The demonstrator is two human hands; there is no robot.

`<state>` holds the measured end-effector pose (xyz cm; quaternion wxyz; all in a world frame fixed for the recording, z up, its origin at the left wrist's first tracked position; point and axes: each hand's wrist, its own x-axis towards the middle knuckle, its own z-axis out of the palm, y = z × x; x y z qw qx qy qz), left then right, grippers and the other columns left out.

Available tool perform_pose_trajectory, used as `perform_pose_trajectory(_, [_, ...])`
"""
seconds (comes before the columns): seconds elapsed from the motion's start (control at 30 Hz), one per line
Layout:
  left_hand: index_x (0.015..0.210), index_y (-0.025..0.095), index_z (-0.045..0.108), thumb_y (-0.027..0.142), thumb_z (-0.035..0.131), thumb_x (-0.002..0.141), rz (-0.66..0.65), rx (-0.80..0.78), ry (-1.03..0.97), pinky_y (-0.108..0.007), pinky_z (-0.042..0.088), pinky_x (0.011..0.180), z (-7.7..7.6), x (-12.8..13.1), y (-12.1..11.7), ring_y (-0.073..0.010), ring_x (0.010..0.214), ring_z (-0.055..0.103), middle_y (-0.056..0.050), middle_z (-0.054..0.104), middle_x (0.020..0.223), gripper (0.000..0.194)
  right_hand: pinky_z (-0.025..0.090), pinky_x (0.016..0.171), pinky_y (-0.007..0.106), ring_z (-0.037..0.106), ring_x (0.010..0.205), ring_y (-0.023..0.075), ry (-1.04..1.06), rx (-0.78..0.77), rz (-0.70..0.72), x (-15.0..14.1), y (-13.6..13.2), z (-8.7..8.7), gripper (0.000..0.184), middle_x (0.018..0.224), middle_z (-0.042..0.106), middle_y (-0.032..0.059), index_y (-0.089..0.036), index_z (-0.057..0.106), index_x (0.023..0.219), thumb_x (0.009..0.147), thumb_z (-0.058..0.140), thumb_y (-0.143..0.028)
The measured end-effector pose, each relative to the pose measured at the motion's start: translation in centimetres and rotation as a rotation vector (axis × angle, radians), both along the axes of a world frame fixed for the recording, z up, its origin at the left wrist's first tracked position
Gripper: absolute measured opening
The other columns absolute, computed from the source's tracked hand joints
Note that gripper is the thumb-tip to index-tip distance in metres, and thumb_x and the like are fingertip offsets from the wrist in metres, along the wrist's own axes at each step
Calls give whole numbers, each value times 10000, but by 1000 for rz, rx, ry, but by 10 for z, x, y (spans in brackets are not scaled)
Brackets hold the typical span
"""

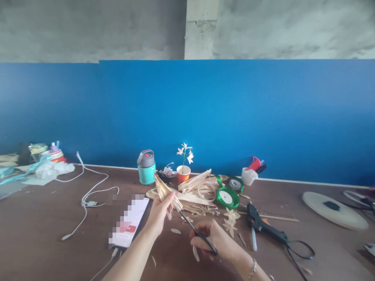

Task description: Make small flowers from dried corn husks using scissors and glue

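My left hand (160,207) is closed on a dried corn husk (163,188), whose wide end points up and away. My right hand (209,239) grips black-handled scissors (206,242); their blades reach up and left to the lower end of the husk. Whether the blades are apart there is too small to tell. Behind my hands lies a pile of dried husks (196,189). Small cut petal-shaped pieces (175,231) are scattered on the table below, and pale husk flowers (230,221) lie to the right of the scissors.
A paper cup (183,175) with a flower stem stands behind the husks, beside a teal flask (146,168). Green ribbon rolls (227,197) and a black glue gun (265,226) lie to the right. On the left are a phone (130,222) and white cables (88,195).
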<state>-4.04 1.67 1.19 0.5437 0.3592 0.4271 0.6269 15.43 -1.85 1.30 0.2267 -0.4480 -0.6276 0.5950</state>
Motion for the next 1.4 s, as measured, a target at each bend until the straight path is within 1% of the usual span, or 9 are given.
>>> perform_pose_trajectory(0.17, [775, 115, 740, 437, 746, 651, -6, 11, 9, -167, 309, 433, -1, 0, 0, -47, 446, 371, 56, 453, 489, 345, 237, 304, 140, 377, 314, 35, 1, -1, 13, 0, 1, -2, 273, 436, 507, -70, -131, 619, 777, 686, 704, -375])
perform_pose_trajectory(0.3, [766, 119, 741, 431, 750, 655, -14, 16, -2, -162, 295, 427, -2, 0, 0, -41, 444, 360, 55, 449, 487, 332, 247, 309, 137, 373, 316, 33, 3, 12, 6, 2, 1, -3, 284, 438, 503, -72, -131, 623, 792, 690, 700, -385])
perform_pose_trajectory(0.43, [765, 121, 744, 436, 755, 642, -10, 17, -6, -165, 315, 447, -2, 0, 0, -44, 458, 380, 51, 464, 499, 338, 259, 313, 143, 383, 317, 40, 1, 12, 11, 2, 1, -4, 283, 442, 515, -65, -129, 622, 778, 689, 698, -386])
perform_pose_trajectory(0.57, [784, 121, 747, 443, 753, 646, -10, 17, -6, -164, 306, 449, -2, -1, 0, -37, 451, 376, 57, 458, 496, 350, 262, 314, 144, 381, 317, 38, 6, 20, 9, 2, 2, -4, 287, 446, 516, -67, -129, 621, 781, 687, 701, -389])
perform_pose_trajectory(0.73, [795, 109, 743, 441, 747, 651, 1, 4, -3, -185, 313, 449, -2, 0, -1, -53, 449, 382, 56, 458, 493, 362, 248, 312, 139, 385, 321, 37, -1, 4, -8, 1, 2, -3, 284, 434, 506, -73, -133, 616, 776, 684, 702, -387])
perform_pose_trajectory(0.93, [794, 113, 744, 436, 747, 650, -1, 19, -8, -186, 307, 447, -1, 0, -2, -53, 452, 379, 56, 454, 503, 354, 270, 316, 142, 378, 326, 35, -8, 0, -14, 1, 2, -3, 289, 443, 508, -72, -131, 622, 775, 674, 713, -386])
perform_pose_trajectory(1.1, [799, 111, 738, 450, 738, 654, -1, 15, 15, -191, 300, 439, -3, 0, 0, -57, 441, 380, 58, 450, 492, 369, 248, 308, 145, 373, 316, 36, 15, -2, -12, 1, 2, -5, 320, 434, 498, -76, -130, 621, 780, 663, 721, -411])
perform_pose_trajectory(1.23, [779, 111, 735, 439, 750, 646, -1, 18, 6, -184, 309, 442, -3, 1, 0, -55, 449, 380, 55, 452, 492, 354, 256, 305, 145, 369, 315, 38, 10, 15, -8, 2, 3, -6, 316, 441, 502, -73, -133, 623, 783, 668, 715, -413])
perform_pose_trajectory(1.4, [807, 111, 738, 449, 734, 664, -7, 17, 9, -187, 310, 434, -2, 1, -2, -54, 435, 374, 60, 443, 480, 368, 231, 315, 158, 345, 321, 42, -41, 32, -19, 1, 2, -2, 309, 426, 468, -82, -135, 626, 783, 673, 707, -412])
